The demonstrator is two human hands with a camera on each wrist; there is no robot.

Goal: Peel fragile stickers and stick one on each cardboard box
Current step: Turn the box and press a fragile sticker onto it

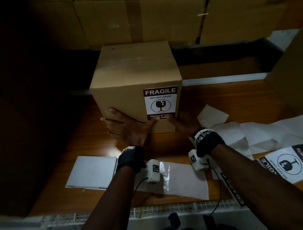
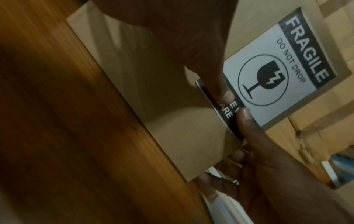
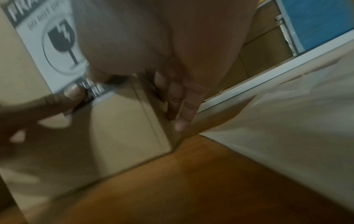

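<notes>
Plainly, sticker [image 1: 160, 102] reads "FRAGILE, DO NOT DROP".

Count: hands, boxes, stickers, backing sheets

Two hands, left hand [image 1: 128, 129] and right hand [image 1: 183, 122], both flat on the near face of one small cardboard box [image 1: 135, 71]. One fragile sticker [image 1: 161, 103] on that face, just above the two thumbs. Two more fragile stickers on the table: one [image 1: 292, 162] right of the right wrist, one [image 1: 231, 188] partly under the right forearm. At least three large cartons [image 1: 140, 16] stacked beyond the hands. Blank backing sheets: two near the left wrist [image 1: 92, 171] [image 1: 184, 180]; loose pile [image 1: 255, 131] right of the right hand, number unclear.
</notes>
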